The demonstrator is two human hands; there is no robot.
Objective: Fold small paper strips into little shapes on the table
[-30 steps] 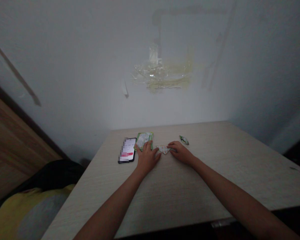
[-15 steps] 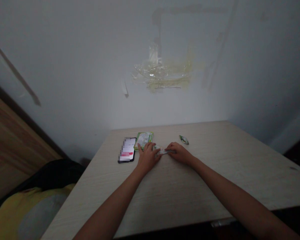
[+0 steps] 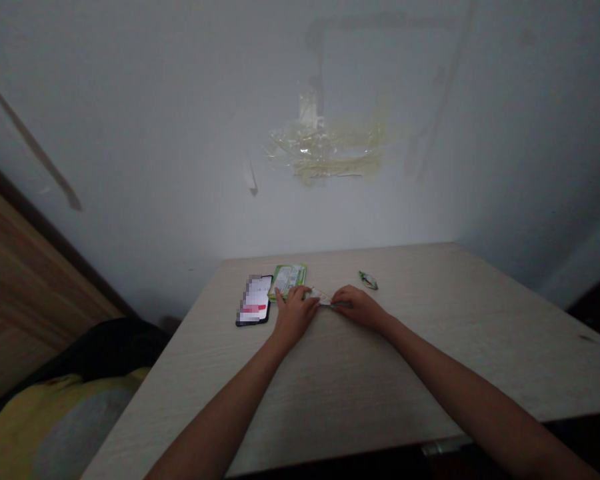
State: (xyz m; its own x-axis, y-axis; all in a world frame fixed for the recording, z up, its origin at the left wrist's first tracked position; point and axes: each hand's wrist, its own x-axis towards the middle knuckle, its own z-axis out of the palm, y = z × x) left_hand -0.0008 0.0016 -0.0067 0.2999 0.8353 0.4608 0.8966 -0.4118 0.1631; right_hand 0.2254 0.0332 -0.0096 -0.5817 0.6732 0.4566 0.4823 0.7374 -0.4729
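Between my hands is a small, pale printed paper piece [image 3: 323,297], folded to a pointed shape, low over the table or lying on it. My left hand [image 3: 295,312] is closed on its left end, covering part of it, with the other fingers near the green-and-white printed sheets [image 3: 289,277]. My right hand [image 3: 357,305] pinches its right end between thumb and fingertips. Beyond my right hand lies a small folded green-and-white piece [image 3: 368,280], apart from both hands.
A phone [image 3: 255,301] with a lit screen lies left of the printed sheets. The pale wooden table [image 3: 360,393] meets a wall [image 3: 190,133] with old tape on it [image 3: 325,150]. Yellow and grey fabric [image 3: 75,420] sits beside the table's left edge.
The paper piece has tilted and shows a sharper pointed edge between my hands. My right fingertips have shifted slightly along it; my left hand has hardly moved.
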